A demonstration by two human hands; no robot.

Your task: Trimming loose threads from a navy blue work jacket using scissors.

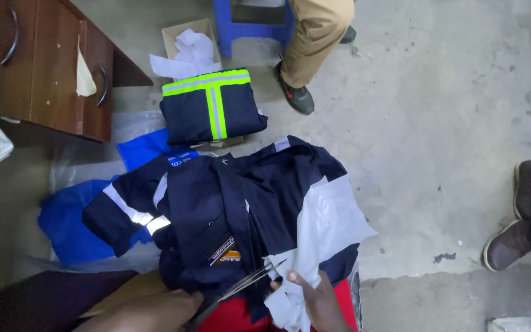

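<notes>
Navy work garment (228, 209): soft heavy cloth, crumpled in a loose heap at centre, silver reflective bands on the sleeve toward 9 o'clock, a small embroidered patch near the lower middle. It lies across the person's lap, over red fabric (235, 316).

White sheet (327, 227): thin, smooth, paper-like, draped over the garment's edge toward 4 o'clock.

Scissors (250, 281): slim bright metal blades, parted, tips pointing toward 2 o'clock, lying on the garment's lower edge between the two hands.

Left hand (155, 310): at 7 o'clock, closed about the scissors' handle end; the handles themselves are hidden and the hand is partly cut off by the frame.

Right hand (318, 301): at 5 o'clock, fingers pinching the lower fold of the white sheet, just beside the blade tips.

Folded navy garment (213, 106): neat square bundle with yellow-green and silver stripes, at 12 o'clock, well apart from the hands.

Cardboard box (182, 37): holds crumpled white paper, beyond the bundle.

Blue plastic bag (69, 224): glossy, at 9 o'clock.

Wooden cabinet (44, 61): dark brown, curved metal handles, at 10 o'clock.

Concrete floor (431, 123): grey, stained. Other people's shoes show at 12 and 3 o'clock.
</notes>
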